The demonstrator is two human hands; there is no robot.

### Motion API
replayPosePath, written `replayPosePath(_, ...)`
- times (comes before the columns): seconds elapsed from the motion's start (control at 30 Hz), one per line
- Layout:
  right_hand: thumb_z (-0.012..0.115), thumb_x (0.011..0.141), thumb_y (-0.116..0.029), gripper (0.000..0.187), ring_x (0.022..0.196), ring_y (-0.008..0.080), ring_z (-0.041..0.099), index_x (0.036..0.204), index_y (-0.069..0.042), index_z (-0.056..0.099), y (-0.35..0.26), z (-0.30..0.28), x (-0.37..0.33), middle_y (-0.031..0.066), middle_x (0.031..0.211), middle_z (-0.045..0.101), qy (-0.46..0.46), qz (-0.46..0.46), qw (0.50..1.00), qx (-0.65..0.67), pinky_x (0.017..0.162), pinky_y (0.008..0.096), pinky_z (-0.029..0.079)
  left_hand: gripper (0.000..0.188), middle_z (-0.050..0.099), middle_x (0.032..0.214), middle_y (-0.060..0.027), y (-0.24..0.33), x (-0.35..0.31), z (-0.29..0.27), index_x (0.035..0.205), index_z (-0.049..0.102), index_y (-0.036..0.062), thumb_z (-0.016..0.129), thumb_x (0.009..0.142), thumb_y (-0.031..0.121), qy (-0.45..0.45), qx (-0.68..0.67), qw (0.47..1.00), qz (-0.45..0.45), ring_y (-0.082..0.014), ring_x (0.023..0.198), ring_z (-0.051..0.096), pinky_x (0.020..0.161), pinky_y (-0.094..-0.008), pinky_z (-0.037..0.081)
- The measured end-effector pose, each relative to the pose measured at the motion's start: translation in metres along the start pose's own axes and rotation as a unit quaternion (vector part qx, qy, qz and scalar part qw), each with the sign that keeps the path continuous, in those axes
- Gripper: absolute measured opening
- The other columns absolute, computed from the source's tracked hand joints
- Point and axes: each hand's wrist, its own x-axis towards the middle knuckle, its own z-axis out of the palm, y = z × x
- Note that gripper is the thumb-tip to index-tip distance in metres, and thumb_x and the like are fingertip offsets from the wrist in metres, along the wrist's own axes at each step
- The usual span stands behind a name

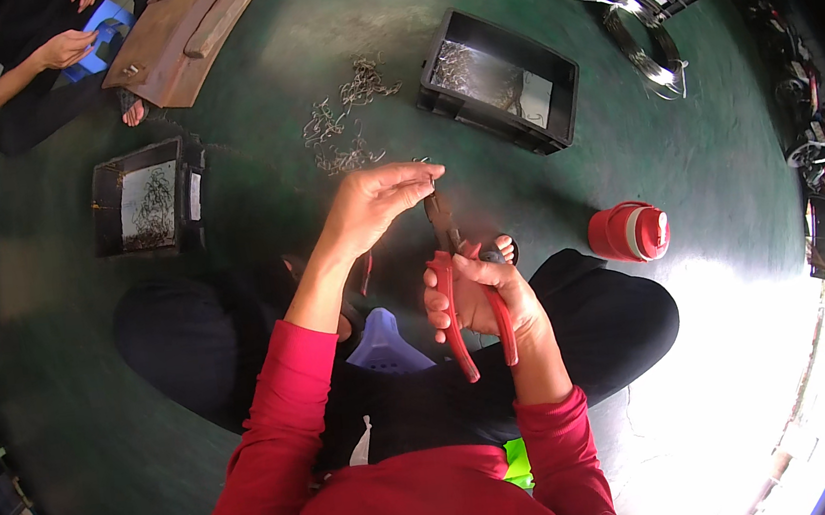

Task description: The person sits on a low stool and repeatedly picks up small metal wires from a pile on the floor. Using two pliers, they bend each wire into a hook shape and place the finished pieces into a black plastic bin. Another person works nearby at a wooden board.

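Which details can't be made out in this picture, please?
Head view:
Small metal piece in the left hand: mostly hidden by fingers.
Whether the pliers in the right hand touch it: too small to tell.
Loose wire bits: too small to count.
Co-worker: head cut off by top edge.

Red-handled pliers point(442, 220), handles spread, apparently thin wire point(432, 184)

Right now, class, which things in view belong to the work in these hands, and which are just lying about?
Likely the work:
red-handled pliers, in the right hand
left hand, fingertips at the pliers' tip
bent metal pieces, heaped on the floor
black bins holding similar pieces

Apparently just lying about:
red jug, on the floor
wire coil, untouched; possibly stock
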Motion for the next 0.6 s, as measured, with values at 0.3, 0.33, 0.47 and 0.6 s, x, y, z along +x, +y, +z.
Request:
replayPosePath(0.3, 0.059, 0.095, -0.034, 0.05, 0.108, 0.0286, 0.061, 0.123, 0.006, 0.051, 0.007, 0.02, -0.019, 0.0205, 0.114, 0.061, 0.163, 0.008, 0.929, -0.332, 0.086, 0.0441, 0.051, 0.015, 0.07, 0.089, -0.0058, 0.017, -0.008, 0.006, 0.104, 0.069, 0.0028, 0.062, 0.091, 0.007, 0.088, 0.046, 0.995, 0.031, -0.0066, 0.073, 0.063, 0.057, -0.0185, 0.046)
replayPosePath(0.33, 0.058, 0.095, -0.032, 0.047, 0.104, 0.0238, 0.061, 0.121, 0.006, 0.053, 0.004, 0.021, -0.022, 0.0171, 0.112, 0.061, 0.173, 0.011, 0.915, -0.365, 0.087, 0.0392, 0.049, 0.015, 0.07, 0.088, -0.0055, 0.019, -0.01, 0.007, 0.104, 0.069, 0.0028, 0.062, 0.092, 0.007, 0.096, 0.079, 0.992, 0.026, -0.0063, 0.072, 0.063, 0.056, -0.0185, 0.045)
replayPosePath(0.47, 0.058, 0.096, -0.03, 0.041, 0.092, 0.0129, 0.058, 0.121, 0.003, 0.054, -0.005, 0.027, -0.028, 0.0062, 0.099, 0.063, 0.205, -0.055, 0.868, -0.448, 0.087, 0.0281, 0.044, 0.016, 0.068, 0.083, -0.0035, 0.027, -0.015, 0.01, 0.104, 0.069, 0.0018, 0.06, 0.092, 0.006, 0.086, 0.119, 0.988, 0.052, -0.0051, 0.064, 0.06, 0.051, -0.0189, 0.043)
replayPosePath(0.6, 0.057, 0.096, -0.03, 0.039, 0.075, 0.007, 0.053, 0.12, 0.0, 0.054, -0.019, 0.03, -0.032, 0.0023, 0.088, 0.061, 0.217, -0.028, 0.828, -0.517, 0.073, 0.024, 0.043, 0.016, 0.064, 0.075, -0.0006, 0.032, -0.018, 0.013, 0.104, 0.069, 0.0015, 0.058, 0.093, 0.005, 0.069, 0.138, 0.987, 0.036, -0.0046, 0.057, 0.054, 0.049, -0.0201, 0.041)
